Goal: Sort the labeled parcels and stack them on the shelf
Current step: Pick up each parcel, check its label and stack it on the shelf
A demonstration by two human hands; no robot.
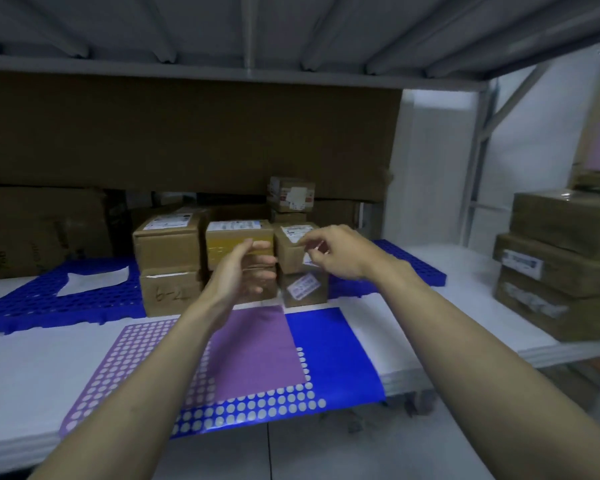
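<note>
Brown cardboard parcels (238,244) with white labels stacked in three columns on blue perforated mat (49,299), white shelf (465,271). Left hand (243,271) open, fingers against middle stack; right hand (329,252) loosely curled at right top parcel (293,251), grip unclear. Best square edges flush, labels outward. Dim storeroom, metal racking.

Parcels (243,244) on shelf (32,368)
</note>
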